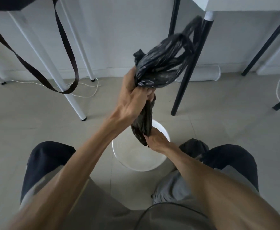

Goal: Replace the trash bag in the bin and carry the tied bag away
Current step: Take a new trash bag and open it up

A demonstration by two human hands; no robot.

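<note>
Black trash bag (159,67) bunched, held above empty white bin (140,156).

No text, label, brand, number or sign can be read anywhere in the view.
</note>
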